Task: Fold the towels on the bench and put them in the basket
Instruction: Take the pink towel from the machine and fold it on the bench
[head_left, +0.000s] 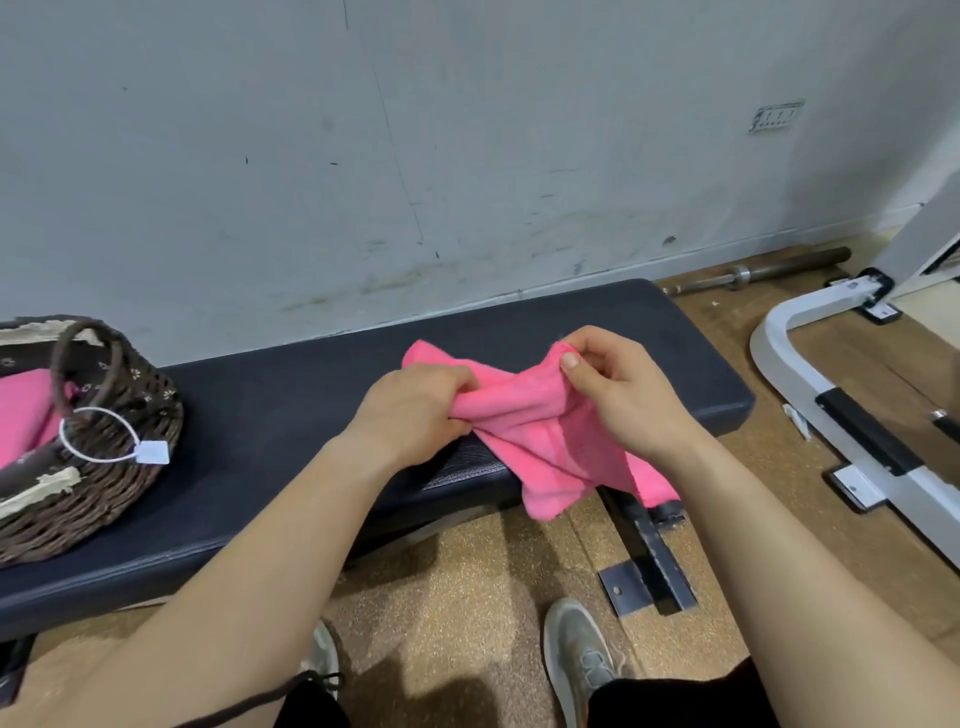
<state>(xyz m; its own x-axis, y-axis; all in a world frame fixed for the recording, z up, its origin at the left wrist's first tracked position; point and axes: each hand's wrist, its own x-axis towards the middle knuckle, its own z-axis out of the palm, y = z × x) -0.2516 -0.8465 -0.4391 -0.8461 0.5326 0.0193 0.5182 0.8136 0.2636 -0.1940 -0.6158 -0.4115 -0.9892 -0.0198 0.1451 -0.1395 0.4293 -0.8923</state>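
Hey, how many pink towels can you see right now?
2. One towel, gripped by the left hand and right hand, drapes over the bench's front edge. The second towel lies in the wicker basket on the bench's left end; others may be hidden beneath it.

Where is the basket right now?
In the head view, the wicker basket sits at the left end of the dark bench, left of the pink towel, with pink cloth inside.

No legible text. White tag (153, 451) on basket (119, 499): blank. Wall stamp (776, 115): too blurred. Stickers (856, 486) on white frame (774, 338): too small.
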